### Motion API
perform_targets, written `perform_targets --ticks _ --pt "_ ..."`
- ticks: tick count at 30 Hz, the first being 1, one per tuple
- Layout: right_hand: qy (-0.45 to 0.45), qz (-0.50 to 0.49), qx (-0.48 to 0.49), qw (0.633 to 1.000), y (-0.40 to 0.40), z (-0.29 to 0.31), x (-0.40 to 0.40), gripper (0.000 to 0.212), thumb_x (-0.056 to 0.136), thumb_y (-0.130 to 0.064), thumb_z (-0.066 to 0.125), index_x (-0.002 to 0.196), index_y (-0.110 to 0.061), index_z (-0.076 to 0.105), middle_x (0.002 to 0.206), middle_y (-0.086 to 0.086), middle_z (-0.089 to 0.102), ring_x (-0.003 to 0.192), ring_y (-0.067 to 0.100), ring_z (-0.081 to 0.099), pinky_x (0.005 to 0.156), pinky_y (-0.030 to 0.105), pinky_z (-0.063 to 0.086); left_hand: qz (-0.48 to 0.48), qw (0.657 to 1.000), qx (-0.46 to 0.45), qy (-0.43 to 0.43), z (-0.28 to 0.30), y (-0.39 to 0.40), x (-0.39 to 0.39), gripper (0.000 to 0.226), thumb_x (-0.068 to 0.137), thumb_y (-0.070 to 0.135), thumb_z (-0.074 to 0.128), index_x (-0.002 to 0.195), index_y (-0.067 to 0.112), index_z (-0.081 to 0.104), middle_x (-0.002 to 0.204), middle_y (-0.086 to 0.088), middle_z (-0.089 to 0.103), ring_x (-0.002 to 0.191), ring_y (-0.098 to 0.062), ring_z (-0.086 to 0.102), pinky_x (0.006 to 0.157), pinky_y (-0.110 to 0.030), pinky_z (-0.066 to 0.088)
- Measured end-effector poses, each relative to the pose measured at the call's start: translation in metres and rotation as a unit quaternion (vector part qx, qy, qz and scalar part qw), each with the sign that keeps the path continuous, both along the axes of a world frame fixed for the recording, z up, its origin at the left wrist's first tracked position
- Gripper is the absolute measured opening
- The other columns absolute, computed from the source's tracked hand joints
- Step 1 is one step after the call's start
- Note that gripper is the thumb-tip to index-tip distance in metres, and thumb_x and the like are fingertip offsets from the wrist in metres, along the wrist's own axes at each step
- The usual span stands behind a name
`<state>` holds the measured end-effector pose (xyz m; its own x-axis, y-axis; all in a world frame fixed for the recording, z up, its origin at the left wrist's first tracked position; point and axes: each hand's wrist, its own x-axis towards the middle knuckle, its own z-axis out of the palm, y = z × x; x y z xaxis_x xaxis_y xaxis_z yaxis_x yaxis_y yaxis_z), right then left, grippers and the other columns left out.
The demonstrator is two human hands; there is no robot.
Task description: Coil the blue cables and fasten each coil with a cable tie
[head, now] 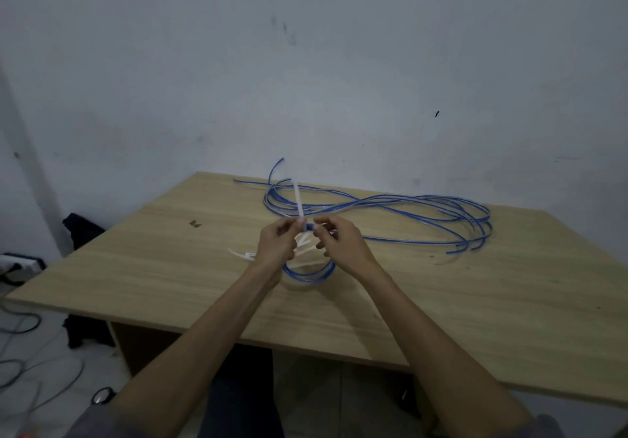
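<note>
A small blue cable coil (309,273) hangs between my hands above the wooden table (176,267). My left hand (277,244) pinches a white cable tie (299,200) whose tail sticks up and away from the coil's top. My right hand (339,240) pinches the coil's top beside the tie's head. Several loose cable ties (243,255) lie on the table under and left of my hands. A large heap of loose blue cables (390,213) sprawls across the back of the table.
The table stands against a grey wall. On the floor at the left lie grey cords (20,352), a power strip (18,262) and a dark bundle (81,230). A small round object (102,397) sits on the floor near my left arm.
</note>
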<state>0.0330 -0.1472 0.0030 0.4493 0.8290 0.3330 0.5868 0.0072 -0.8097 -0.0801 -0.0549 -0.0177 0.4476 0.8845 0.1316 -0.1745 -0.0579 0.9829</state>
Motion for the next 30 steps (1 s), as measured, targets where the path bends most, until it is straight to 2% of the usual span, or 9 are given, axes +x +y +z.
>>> perform_targets --ticks 2,6,9,13,16,19,21,24,30 --pt "-0.055 -0.023 -0.037 0.997 0.002 -0.003 -0.002 0.025 0.098 -0.032 0.062 0.119 -0.019 0.063 0.103 -0.001 0.068 0.088 0.017 0.070 0.074 0.035 0.059 0.016 0.999 -0.015 -0.036 0.007 0.011 -0.007 0.019 0.098 0.028 0.064 0.090 0.011 0.068 0.063 0.007 0.052 0.046 -0.009 0.028 0.040 -0.021 0.026" --pt "0.070 0.012 -0.121 0.990 0.010 0.003 -0.018 0.027 0.099 -0.021 0.062 0.125 -0.014 0.056 0.102 0.010 0.072 0.075 0.022 0.074 0.062 0.036 0.063 0.049 0.998 0.001 -0.043 0.021 0.023 -0.022 0.013 0.100 0.025 0.061 0.095 0.014 0.065 0.073 0.003 0.054 0.050 -0.008 0.030 0.041 -0.020 0.025" --pt "0.082 0.048 -0.119 0.988 0.020 0.006 -0.025 0.035 0.097 -0.007 0.062 0.130 -0.005 0.054 0.106 0.018 0.069 0.076 0.028 0.075 0.068 0.038 0.064 0.067 0.997 0.023 -0.023 0.025 0.031 -0.032 0.015 0.100 0.026 0.060 0.097 0.013 0.066 0.073 0.004 0.053 0.051 -0.008 0.033 0.042 -0.020 0.027" --pt "0.045 0.074 -0.114 0.990 0.026 0.004 -0.028 0.023 0.097 -0.004 0.060 0.119 0.000 0.060 0.112 0.016 0.067 0.079 0.030 0.075 0.074 0.043 0.063 0.078 0.995 0.061 -0.008 0.023 0.042 -0.043 0.021 0.100 0.028 0.061 0.102 0.008 0.070 0.072 0.006 0.057 0.052 -0.009 0.040 0.045 -0.021 0.033" --pt "-0.003 0.045 -0.090 0.995 0.030 0.003 -0.032 0.018 0.097 -0.006 0.060 0.114 -0.003 0.064 0.115 0.008 0.069 0.087 0.022 0.074 0.071 0.029 0.061 0.077 0.993 0.092 -0.006 0.020 0.040 -0.047 0.026 0.100 0.034 0.059 0.097 0.010 0.068 0.074 0.003 0.063 0.051 -0.012 0.046 0.048 -0.025 0.040" --pt "0.009 0.015 -0.055 0.998 0.035 0.001 -0.040 0.013 0.096 -0.010 0.061 0.108 -0.005 0.064 0.106 0.010 0.069 0.069 0.013 0.072 0.059 0.019 0.057 0.065 0.998 0.010 -0.001 0.018 0.038 -0.047 0.043 0.100 0.047 0.054 0.083 0.009 0.061 0.057 0.000 0.050 0.047 -0.013 0.039 0.046 -0.025 0.037" --pt "-0.014 0.014 -0.056 0.998 0.041 -0.004 -0.045 0.015 0.096 -0.019 0.064 0.107 -0.009 0.063 0.097 0.009 0.069 0.066 0.013 0.071 0.061 0.026 0.059 0.074 0.997 -0.008 0.017 0.017 0.041 -0.048 0.047 0.099 0.052 0.052 0.075 0.012 0.055 0.054 0.003 0.034 0.047 -0.013 0.028 0.044 -0.024 0.028" --pt "-0.038 0.025 -0.067 0.997 0.055 -0.006 -0.055 0.021 0.096 -0.030 0.064 0.103 -0.010 0.062 0.093 0.008 0.069 0.070 0.018 0.072 0.072 0.041 0.061 0.113 0.993 0.007 0.040 0.014 0.052 -0.056 0.049 0.098 0.057 0.051 0.073 0.015 0.056 0.054 0.004 0.031 0.046 -0.011 0.024 0.044 -0.026 0.024" --pt "-0.053 0.033 -0.086 0.994 0.106 -0.009 -0.087 0.032 0.103 -0.029 0.052 0.095 -0.001 0.065 0.086 0.014 0.068 0.068 0.025 0.070 0.071 0.043 0.058 0.188 0.980 -0.035 0.054 0.009 0.089 -0.091 0.039 0.105 0.042 0.033 0.081 0.015 0.047 0.061 0.002 0.036 0.046 -0.013 0.028 0.047 -0.029 0.028"
